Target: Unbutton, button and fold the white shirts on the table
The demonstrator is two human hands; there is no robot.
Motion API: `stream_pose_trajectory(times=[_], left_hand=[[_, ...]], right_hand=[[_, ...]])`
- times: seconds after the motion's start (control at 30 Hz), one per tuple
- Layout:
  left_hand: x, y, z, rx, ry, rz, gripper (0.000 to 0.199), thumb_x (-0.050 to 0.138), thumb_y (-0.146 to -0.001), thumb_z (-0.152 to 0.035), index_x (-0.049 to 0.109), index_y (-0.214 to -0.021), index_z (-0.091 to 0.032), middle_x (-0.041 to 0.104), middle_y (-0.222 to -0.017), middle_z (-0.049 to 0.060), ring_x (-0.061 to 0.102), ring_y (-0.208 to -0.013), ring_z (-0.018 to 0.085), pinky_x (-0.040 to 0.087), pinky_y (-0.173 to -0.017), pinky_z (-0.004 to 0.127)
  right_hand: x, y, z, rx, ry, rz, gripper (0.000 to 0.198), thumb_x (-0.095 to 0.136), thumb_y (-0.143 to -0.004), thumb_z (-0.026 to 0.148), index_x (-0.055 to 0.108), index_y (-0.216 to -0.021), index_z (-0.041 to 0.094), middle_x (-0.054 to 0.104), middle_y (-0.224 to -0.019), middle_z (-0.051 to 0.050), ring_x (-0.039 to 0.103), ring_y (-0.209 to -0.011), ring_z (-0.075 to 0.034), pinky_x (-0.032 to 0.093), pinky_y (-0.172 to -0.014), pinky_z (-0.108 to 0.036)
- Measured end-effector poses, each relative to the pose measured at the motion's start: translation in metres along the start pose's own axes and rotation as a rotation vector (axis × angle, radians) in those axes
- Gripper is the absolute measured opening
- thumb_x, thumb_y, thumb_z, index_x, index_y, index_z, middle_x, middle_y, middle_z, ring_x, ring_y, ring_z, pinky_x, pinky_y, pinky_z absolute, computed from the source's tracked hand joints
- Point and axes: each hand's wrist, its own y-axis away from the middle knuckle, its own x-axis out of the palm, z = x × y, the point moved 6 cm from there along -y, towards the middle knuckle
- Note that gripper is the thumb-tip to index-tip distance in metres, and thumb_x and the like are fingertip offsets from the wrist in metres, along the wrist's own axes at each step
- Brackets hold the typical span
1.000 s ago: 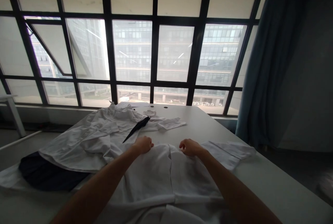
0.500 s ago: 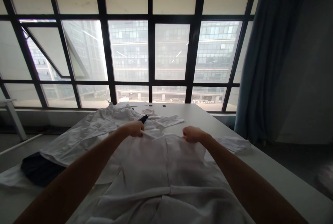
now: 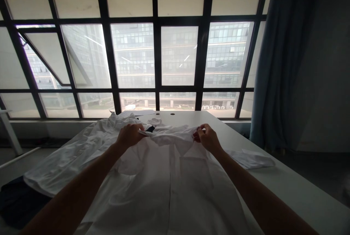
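A white button-front shirt [image 3: 164, 180] lies spread over the near part of the table, its front placket running down the middle and its collar end away from me. My left hand [image 3: 130, 134] pinches the shirt near the left of the collar. On the other side, my right hand [image 3: 206, 137] has thumb and fingers closed on the fabric at the right shoulder. Between the two hands the collar area is bunched. A small dark piece [image 3: 150, 129] shows just beyond my left fingers. The shirt's lower end runs out of view.
More white garments [image 3: 101, 136] lie heaped along the left side, with dark cloth [image 3: 22, 202] at the lower left. A folded white piece [image 3: 250, 159] rests on the white table [image 3: 284, 187] at right. Windows [image 3: 177, 56] stand behind; a blue curtain [image 3: 279, 82] hangs at right.
The shirt has gone from lifted and creased to lying flatter, its front smoother. My left hand has shifted slightly left, and my right hand's fingers have loosened from a fist into a pinch.
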Motion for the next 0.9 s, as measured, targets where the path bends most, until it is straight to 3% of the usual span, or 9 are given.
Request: stream_pose_trajectory(times=[0.07,0.13,0.23,0.3,0.43,0.6,0.7,0.8,0.9], left_hand=[[0.007,-0.019,0.006,-0.065,-0.008,0.009,0.052,0.054,-0.082,-0.066,0.073,-0.094,-0.019,0.072,-0.097,0.012,0.066,-0.094,0.033,0.05,-0.083,0.041],[0.014,-0.039,0.01,-0.182,-0.07,-0.041,0.062,0.046,-0.088,-0.064,0.065,-0.12,-0.015,0.066,-0.119,0.019,0.06,-0.111,0.037,0.045,-0.093,0.047],[0.036,-0.053,0.009,-0.327,-0.191,-0.073,0.071,0.041,-0.094,-0.051,0.031,-0.152,-0.01,0.03,-0.155,0.023,0.027,-0.142,0.04,0.025,-0.111,0.056],[0.063,-0.05,0.0,-0.285,-0.199,0.064,0.071,0.037,-0.096,-0.048,0.019,-0.156,-0.013,0.012,-0.162,0.018,0.008,-0.149,0.036,0.013,-0.116,0.057],[0.118,-0.005,-0.028,-0.013,-0.103,0.458,0.064,0.032,-0.097,-0.053,0.034,-0.151,-0.02,0.019,-0.161,0.015,0.015,-0.148,0.034,0.011,-0.115,0.06],[0.145,0.06,-0.035,0.09,-0.064,0.652,0.064,0.034,-0.096,-0.057,0.042,-0.146,-0.018,0.025,-0.159,0.018,0.021,-0.147,0.033,0.013,-0.116,0.058],[0.145,0.082,-0.026,0.096,-0.068,0.664,0.064,0.034,-0.097,-0.054,0.037,-0.149,-0.016,0.02,-0.16,0.017,0.015,-0.149,0.031,0.009,-0.117,0.057],[0.129,0.096,-0.025,0.089,-0.02,0.653,0.063,0.039,-0.097,-0.05,0.035,-0.15,-0.016,0.019,-0.161,0.017,0.014,-0.149,0.03,0.012,-0.117,0.054],[0.096,0.111,-0.046,0.179,0.156,0.636,0.059,0.046,-0.094,-0.053,0.048,-0.142,-0.018,0.04,-0.152,0.015,0.037,-0.139,0.03,0.031,-0.112,0.044]], right_hand=[[0.002,-0.018,0.002,-0.033,0.061,-0.02,0.038,0.028,-0.101,0.035,0.044,-0.128,0.014,0.07,-0.113,-0.018,0.07,-0.097,-0.023,0.056,-0.084,-0.034],[0.009,-0.038,0.007,-0.104,0.176,-0.013,0.049,0.031,-0.1,0.039,0.035,-0.14,0.011,0.056,-0.136,-0.021,0.057,-0.122,-0.027,0.048,-0.099,-0.039],[0.036,-0.055,0.006,-0.139,0.405,0.147,0.078,0.04,-0.096,0.045,0.004,-0.155,0.009,0.013,-0.162,-0.02,0.018,-0.148,-0.03,0.024,-0.116,-0.048],[0.053,-0.051,-0.004,-0.141,0.535,0.256,0.083,0.04,-0.096,0.047,-0.005,-0.156,0.012,0.004,-0.164,-0.016,0.006,-0.15,-0.029,0.011,-0.118,-0.053],[0.075,-0.017,-0.033,-0.205,0.694,0.455,0.075,0.039,-0.096,0.052,0.011,-0.157,0.021,0.016,-0.163,-0.011,0.008,-0.15,-0.027,0.002,-0.119,-0.054],[0.078,0.031,-0.071,-0.116,0.775,0.628,0.074,0.044,-0.093,0.056,0.028,-0.154,0.018,0.022,-0.161,-0.015,0.016,-0.149,-0.031,0.011,-0.118,-0.054],[0.071,0.051,-0.08,-0.097,0.806,0.633,0.07,0.043,-0.094,0.054,0.033,-0.152,0.017,0.024,-0.16,-0.017,0.018,-0.148,-0.032,0.015,-0.118,-0.053],[0.06,0.067,-0.074,-0.145,0.792,0.582,0.062,0.047,-0.093,0.048,0.041,-0.149,0.021,0.029,-0.158,-0.014,0.023,-0.147,-0.031,0.019,-0.118,-0.051],[0.051,0.084,-0.052,-0.265,0.696,0.543,0.053,0.056,-0.089,0.042,0.054,-0.138,0.023,0.044,-0.151,-0.012,0.038,-0.14,-0.031,0.03,-0.113,-0.045]])
